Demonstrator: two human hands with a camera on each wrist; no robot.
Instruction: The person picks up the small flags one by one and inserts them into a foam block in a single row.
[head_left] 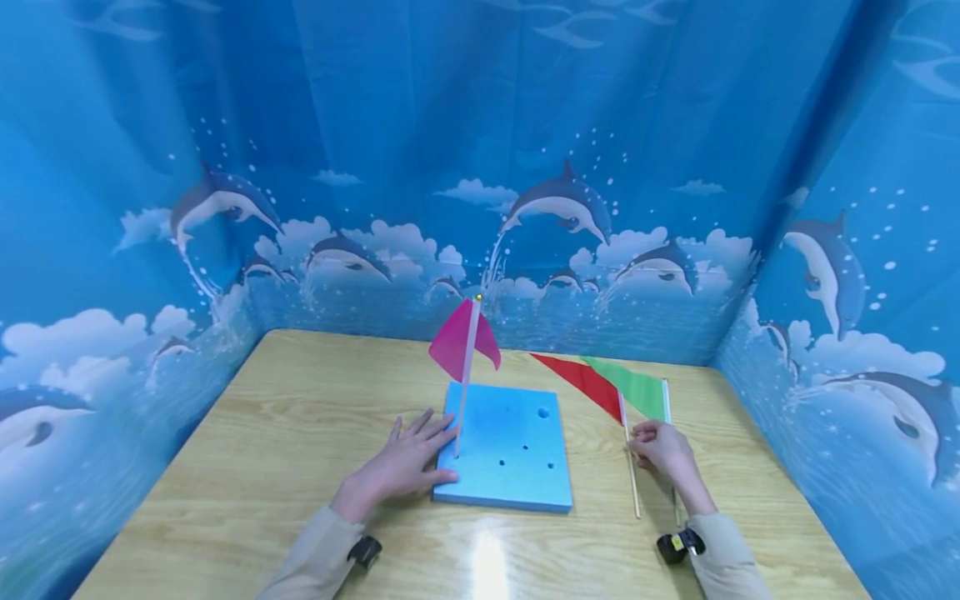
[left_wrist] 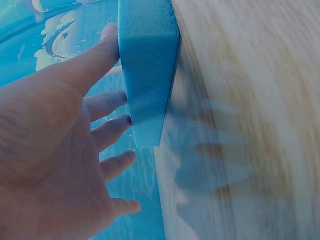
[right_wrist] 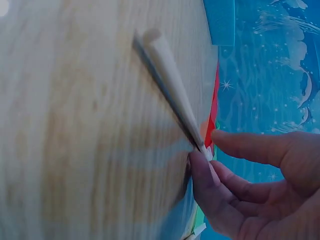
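One red flag (head_left: 594, 390) lies just left of your right hand (head_left: 666, 450), the nearer one, its stick running away from you; your fingertips are at the stick, but I cannot tell whether they pinch it. Your left hand (head_left: 401, 462), fingers spread, is at the blue block's (head_left: 487, 429) left edge. Wooden table (head_left: 337, 375) shows between block and stick; beyond hangs a curtain (head_left: 375, 125).

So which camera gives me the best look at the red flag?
The head view: it shows nearly all of the red flag, including its stick. The right wrist view shows the stick close up but only a sliver of red. The left wrist view doesn't show it.
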